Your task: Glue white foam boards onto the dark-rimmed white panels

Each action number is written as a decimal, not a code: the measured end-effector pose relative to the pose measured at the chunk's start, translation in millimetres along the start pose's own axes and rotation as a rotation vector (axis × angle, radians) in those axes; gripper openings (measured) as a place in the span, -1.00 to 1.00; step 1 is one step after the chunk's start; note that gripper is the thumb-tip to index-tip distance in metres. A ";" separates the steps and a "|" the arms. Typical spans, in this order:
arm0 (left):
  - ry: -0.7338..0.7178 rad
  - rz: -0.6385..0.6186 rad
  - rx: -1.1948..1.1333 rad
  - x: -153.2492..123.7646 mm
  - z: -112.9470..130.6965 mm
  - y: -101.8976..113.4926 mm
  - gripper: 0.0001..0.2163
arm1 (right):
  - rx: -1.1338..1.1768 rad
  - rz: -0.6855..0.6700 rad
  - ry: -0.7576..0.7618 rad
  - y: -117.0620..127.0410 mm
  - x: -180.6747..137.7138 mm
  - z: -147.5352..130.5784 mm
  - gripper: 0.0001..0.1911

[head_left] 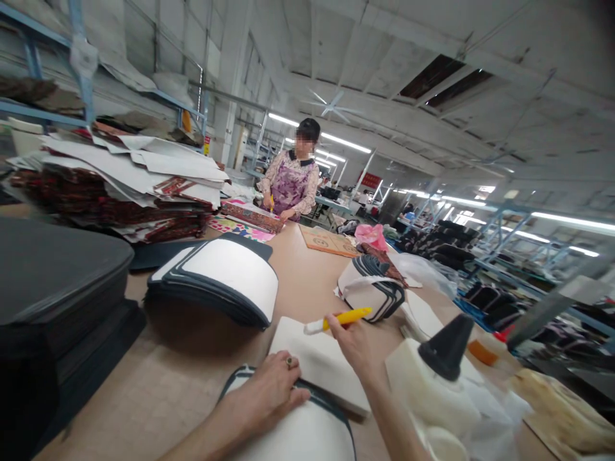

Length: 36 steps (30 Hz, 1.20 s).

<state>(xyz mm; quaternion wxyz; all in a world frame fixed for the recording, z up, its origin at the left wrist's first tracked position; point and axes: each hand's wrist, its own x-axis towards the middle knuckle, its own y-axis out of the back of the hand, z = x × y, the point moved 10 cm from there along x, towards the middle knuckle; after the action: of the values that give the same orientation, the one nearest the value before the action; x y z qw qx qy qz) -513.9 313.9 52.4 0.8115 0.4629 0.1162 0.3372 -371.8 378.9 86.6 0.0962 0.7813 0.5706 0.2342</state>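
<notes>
My right hand (350, 342) is closed around a yellow-handled brush (346, 318), whose whitish head points left over a thick white slab (312, 358). My left hand (271, 390) lies on a curved panel (307, 432) with a white face and dark edging, near its border with the slab. Its thumb is stretched out and its fingers are slightly bent, gripping nothing visible. Beyond that hand, a stack of similar white-faced, dark-edged panels (230, 275) rests on the table. Right of my right forearm stands a whitish bottle (432, 384) with a black cone cap.
Black panels (57, 275) are piled at the left, with patterned and white sheets (129, 173) behind. A tied bundle (369, 288) lies ahead on the brown table (293, 256). Across it, a person (291, 179) holds a yellow tool. Plastic bags and cloth lie at the right.
</notes>
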 end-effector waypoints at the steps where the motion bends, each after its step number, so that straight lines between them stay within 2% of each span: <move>1: 0.011 0.001 -0.005 0.7 -2.1 -1.0 -0.82 | -0.009 -0.034 0.012 -16.5 6.9 0.5 -0.65; 3: 0.022 -0.006 -0.008 2.2 -4.3 -2.5 -0.80 | -0.034 -0.101 0.033 -42.9 16.2 2.7 -0.69; 5: 0.029 -0.013 -0.007 3.5 -4.9 -2.6 -0.78 | -0.072 -0.160 0.044 -59.5 21.4 6.7 -0.74; 7: 0.041 -0.018 0.002 4.3 -5.0 -1.8 -0.78 | -0.125 -0.187 0.042 -60.9 23.9 14.0 -0.78; 8: 0.049 -0.023 0.009 4.5 -4.9 -1.8 -0.78 | -0.159 -0.183 0.032 -54.0 24.2 19.6 -0.79; 10: 0.066 -0.035 0.021 4.5 -4.6 -2.8 -0.79 | -0.238 -0.142 0.001 -24.5 22.3 34.1 -0.80; 15: 0.021 -0.012 0.013 5.9 -3.3 -2.7 -0.78 | -0.403 0.027 -0.081 85.4 1.9 61.8 -0.81; 17: -0.024 0.004 -0.051 8.0 -8.6 0.6 -0.74 | -0.409 0.057 -0.088 102.0 -6.6 58.4 -0.78; 19: -0.022 0.058 -0.116 11.5 -24.0 9.4 -0.77 | -0.368 0.027 -0.072 86.6 -11.1 46.9 -0.73; 22: 0.032 0.142 -0.129 17.3 -53.1 20.9 -0.76 | -0.266 -0.094 -0.023 21.8 -12.9 22.6 -0.70; 25: 0.052 0.108 -0.100 22.4 -66.1 15.3 -0.63 | -0.185 -0.211 0.015 -37.3 -15.9 4.7 -0.74; 27: 0.065 0.080 -0.084 23.8 -66.7 10.0 -0.62 | -0.172 -0.243 0.021 -47.1 -19.1 4.4 -0.77; 29: 0.079 0.061 -0.067 23.6 -63.8 7.4 -0.63 | -0.198 -0.222 0.002 -28.0 -22.4 14.8 -0.81; 34: 0.076 0.012 -0.039 24.7 -52.9 8.9 -0.76 | -0.298 -0.038 -0.081 75.2 -31.9 49.0 -0.80; 36: 0.065 -0.020 -0.020 27.8 -49.6 8.5 -0.82 | -0.286 0.023 -0.089 101.9 -34.8 52.1 -0.79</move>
<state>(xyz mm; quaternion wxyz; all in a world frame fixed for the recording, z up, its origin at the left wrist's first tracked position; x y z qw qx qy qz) -521.8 368.4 35.9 0.8152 0.4424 0.1438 0.3450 -269.0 318.8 74.8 0.2288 0.7758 0.5175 0.2791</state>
